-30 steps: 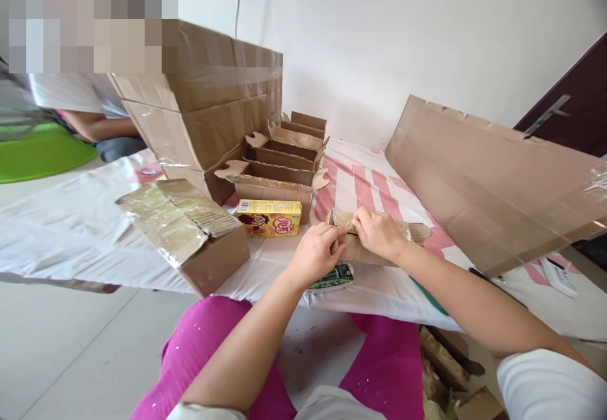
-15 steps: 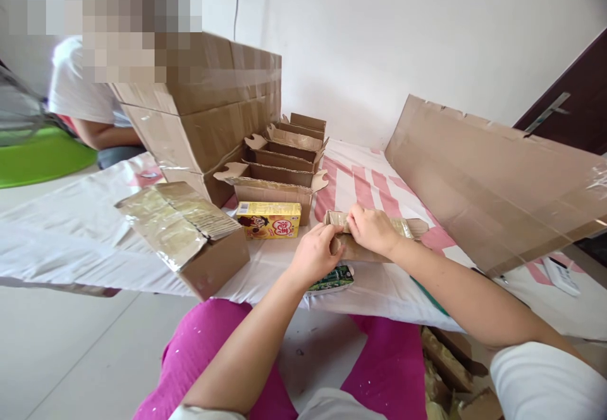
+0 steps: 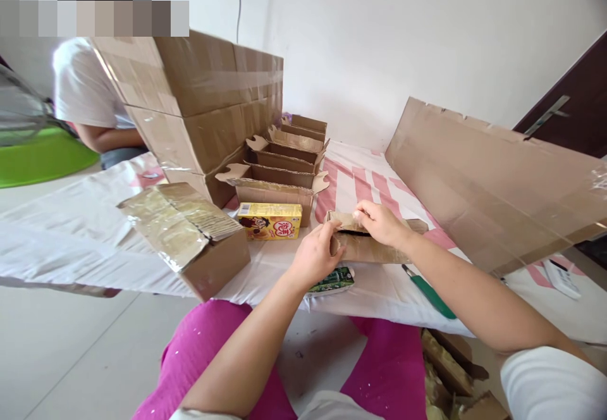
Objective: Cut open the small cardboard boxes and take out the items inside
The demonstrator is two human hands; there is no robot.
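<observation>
A small brown cardboard box (image 3: pixel 374 250) with tape along its top lies in front of me on the table. My left hand (image 3: pixel 317 250) grips its left end, thumb and fingers around the corner. Closed in a pinch, my right hand (image 3: pixel 379 221) holds the edge of the box's top flap, and a dark gap shows beneath that flap. A green printed packet (image 3: pixel 336 279) lies just below my left hand. To the left stands a yellow printed carton (image 3: pixel 270 221). Under my right forearm rests a green-handled tool (image 3: pixel 434 296), its tip dark.
A taped cardboard box (image 3: pixel 190 230) sits at the left table edge. Several open boxes (image 3: pixel 279 176) line up behind the yellow carton, beside a tall stack of cartons (image 3: pixel 213 85). A big cardboard panel (image 3: pixel 484 179) leans at the right. Another person's arm (image 3: pixel 109 136) shows behind the stack.
My right hand has moved slightly right and up, and the flap's gap now shows. The green-handled tool is more exposed beneath my forearm. My left hand stays at the box's end.
</observation>
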